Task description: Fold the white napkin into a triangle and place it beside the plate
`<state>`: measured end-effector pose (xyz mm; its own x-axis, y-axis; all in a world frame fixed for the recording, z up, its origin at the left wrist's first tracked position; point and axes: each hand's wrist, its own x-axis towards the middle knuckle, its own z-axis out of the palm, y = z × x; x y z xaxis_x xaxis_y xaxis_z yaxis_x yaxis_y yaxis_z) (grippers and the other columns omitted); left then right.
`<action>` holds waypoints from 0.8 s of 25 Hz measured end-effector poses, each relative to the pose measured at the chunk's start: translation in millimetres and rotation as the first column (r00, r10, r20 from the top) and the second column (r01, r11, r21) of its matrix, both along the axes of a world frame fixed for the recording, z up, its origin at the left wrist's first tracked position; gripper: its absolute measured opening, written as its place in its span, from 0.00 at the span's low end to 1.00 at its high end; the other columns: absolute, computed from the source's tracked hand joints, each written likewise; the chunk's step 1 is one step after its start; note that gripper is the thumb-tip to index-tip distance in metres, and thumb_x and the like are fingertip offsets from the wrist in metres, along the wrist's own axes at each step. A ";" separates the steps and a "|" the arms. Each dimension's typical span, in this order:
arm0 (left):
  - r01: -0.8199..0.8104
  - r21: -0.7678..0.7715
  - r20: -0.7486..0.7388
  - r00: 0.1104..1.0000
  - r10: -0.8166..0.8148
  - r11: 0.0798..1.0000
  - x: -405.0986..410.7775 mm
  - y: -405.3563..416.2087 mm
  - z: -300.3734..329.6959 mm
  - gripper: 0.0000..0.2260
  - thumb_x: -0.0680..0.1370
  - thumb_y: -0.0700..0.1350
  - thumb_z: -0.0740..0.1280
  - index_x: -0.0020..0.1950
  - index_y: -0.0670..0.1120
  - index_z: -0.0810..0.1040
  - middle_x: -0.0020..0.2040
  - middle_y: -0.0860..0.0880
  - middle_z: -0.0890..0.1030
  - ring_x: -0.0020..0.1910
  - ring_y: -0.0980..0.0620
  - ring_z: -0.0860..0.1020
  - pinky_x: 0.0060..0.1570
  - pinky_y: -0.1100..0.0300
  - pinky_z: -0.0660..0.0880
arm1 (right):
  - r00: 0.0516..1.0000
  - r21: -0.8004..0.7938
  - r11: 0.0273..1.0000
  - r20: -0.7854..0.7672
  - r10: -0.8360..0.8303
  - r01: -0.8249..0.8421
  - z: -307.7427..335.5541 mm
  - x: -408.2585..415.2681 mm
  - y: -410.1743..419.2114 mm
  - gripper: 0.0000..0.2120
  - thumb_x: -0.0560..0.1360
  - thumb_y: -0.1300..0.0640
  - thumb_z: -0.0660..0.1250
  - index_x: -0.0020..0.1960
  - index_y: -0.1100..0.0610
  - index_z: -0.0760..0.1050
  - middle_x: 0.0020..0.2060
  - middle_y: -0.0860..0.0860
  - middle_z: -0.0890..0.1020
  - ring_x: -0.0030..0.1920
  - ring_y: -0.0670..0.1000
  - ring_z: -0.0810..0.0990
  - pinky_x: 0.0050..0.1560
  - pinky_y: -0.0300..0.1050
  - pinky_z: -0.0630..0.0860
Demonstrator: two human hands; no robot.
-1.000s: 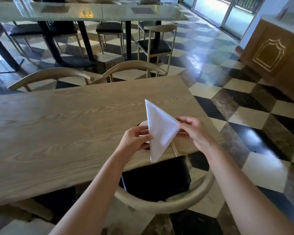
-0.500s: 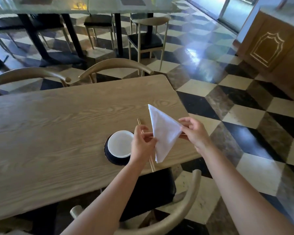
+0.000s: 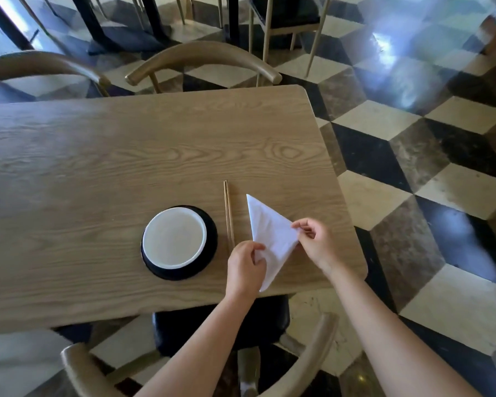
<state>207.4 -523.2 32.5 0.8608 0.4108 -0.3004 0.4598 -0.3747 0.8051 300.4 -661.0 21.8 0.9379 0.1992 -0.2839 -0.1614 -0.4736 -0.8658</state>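
Napkin (image 3: 272, 236): white, folded into a triangle, one point aimed away from the person, one at the right side, one toward the near table edge. It sits low over the table's right near corner, right of the chopsticks; whether it lies flat on the wood or is held just above it cannot be told.

Left hand (image 3: 245, 267): at the napkin's near left edge, fingers curled closed, thumb and fingertips pinching the cloth.

Right hand (image 3: 317, 243): at the napkin's right corner, thumb and forefinger pinched on the corner, the other fingers loosely bent.

Plate (image 3: 209, 247): black, round, on the table left of the chopsticks, near the front edge.

Bowl (image 3: 174, 237): white, round, shallow, standing on the plate and shifted toward its left side, so a crescent of black shows on the right.

Chopsticks (image 3: 228, 213): one pair, light wood, lying side by side and running front to back, between plate and napkin; just beside the plate's right rim, their near ends hidden behind the left hand.

Table (image 3: 126, 156): light wood with visible grain, rounded corners.

Chairs: one with a curved wooden back and black seat (image 3: 321, 348) directly below the hands; two curved backs (image 3: 204, 57) at the far side.

Floor (image 3: 413, 167): polished tiles in cream, brown and black cube pattern.
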 end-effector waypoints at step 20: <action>0.695 0.570 -0.416 0.704 -0.576 0.438 32.8 17.8 -21.8 0.33 0.75 0.66 0.50 0.73 0.59 0.35 0.76 0.48 0.34 0.74 0.53 0.35 0.70 0.44 0.35 | 0.712 -0.763 0.484 0.045 0.700 -0.428 -20.5 -10.7 -12.0 0.30 0.79 0.48 0.50 0.76 0.53 0.42 0.77 0.47 0.43 0.75 0.48 0.39 0.74 0.57 0.42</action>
<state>240.2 -505.4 10.7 0.9354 -0.1082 -0.3367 -0.0544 -0.9847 0.1655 289.7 -673.0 1.3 0.7408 0.6046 -0.2927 0.5694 -0.7964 -0.2039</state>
